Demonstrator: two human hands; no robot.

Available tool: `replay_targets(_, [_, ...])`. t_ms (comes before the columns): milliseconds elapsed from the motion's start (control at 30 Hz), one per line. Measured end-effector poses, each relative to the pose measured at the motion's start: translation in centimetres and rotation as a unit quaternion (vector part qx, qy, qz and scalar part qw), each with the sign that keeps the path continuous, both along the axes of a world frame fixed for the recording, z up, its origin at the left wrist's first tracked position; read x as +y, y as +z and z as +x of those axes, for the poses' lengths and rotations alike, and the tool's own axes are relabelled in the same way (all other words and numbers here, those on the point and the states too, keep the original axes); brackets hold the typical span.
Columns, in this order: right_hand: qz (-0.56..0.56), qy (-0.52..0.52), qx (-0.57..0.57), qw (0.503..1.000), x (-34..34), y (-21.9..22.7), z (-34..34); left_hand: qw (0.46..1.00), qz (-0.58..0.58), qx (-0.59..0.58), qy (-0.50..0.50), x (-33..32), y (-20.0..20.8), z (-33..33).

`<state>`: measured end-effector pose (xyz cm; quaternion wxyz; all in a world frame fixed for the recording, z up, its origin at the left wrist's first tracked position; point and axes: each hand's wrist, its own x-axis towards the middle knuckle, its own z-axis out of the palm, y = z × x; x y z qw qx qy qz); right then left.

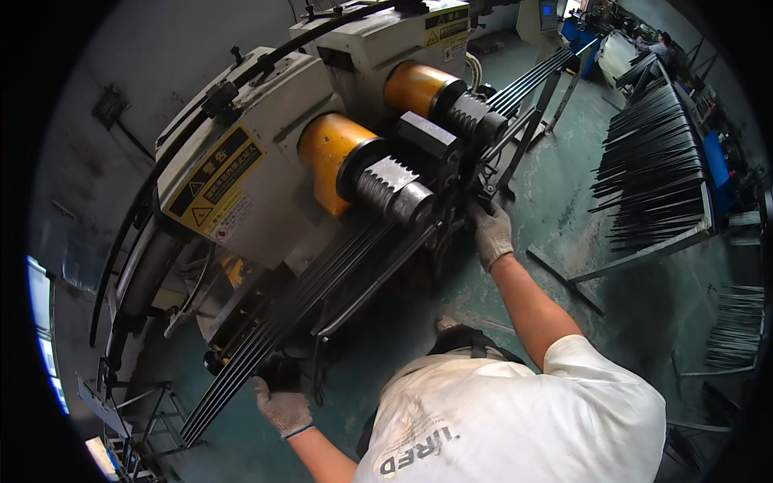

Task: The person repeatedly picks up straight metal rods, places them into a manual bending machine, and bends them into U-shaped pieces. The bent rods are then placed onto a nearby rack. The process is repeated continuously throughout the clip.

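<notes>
- The rods (322, 282), a flat row of long dark bars, run slantwise through the machine (266, 153), from beside the left hand up under the two ribbed rollers and out past the right hand.
- The left hand (282, 409), in a grey glove, is closed around the rods' near ends, fingers curled over them.
- The right hand (491, 233), also gloved, is reached forward with the arm stretched; its fingers press on the black bracket (471, 189) just beside the far roller (475, 117). How tight the grip is cannot be told, since the palm faces away.
- The near roller (394, 189) sits between the hands, right above the rods, with an orange drum (326, 157) behind it.
- Beyond the right hand, more rods lie fanned on a rack (652, 173); another bundle rests on a lower stand (737, 326) to that hand's outer side.
- Risks, as I judge them:
  - The right glove is very near the ribbed rollers; if they turn, loose cloth could be caught and drawn in.
  - With only one hand on the bundle's end, a bar could slip sideways out of line and jam or whip.
  - Leaning this far forward, the person's shirt hangs close to the moving bars.
</notes>
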<state>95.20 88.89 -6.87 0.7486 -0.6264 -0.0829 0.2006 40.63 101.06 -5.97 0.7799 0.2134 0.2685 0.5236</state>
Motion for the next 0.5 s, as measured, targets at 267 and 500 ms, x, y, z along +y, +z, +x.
replay_targets(267, [0.151,0.03,0.028,0.988,6.6,1.6,4.4,0.975,0.084,0.174,0.11,0.0,2.0,2.6])
replay_targets(500, [0.133,0.047,0.174,0.975,9.3,3.0,5.0,0.613,0.189,0.715,0.278,4.9,-6.5,-8.5])
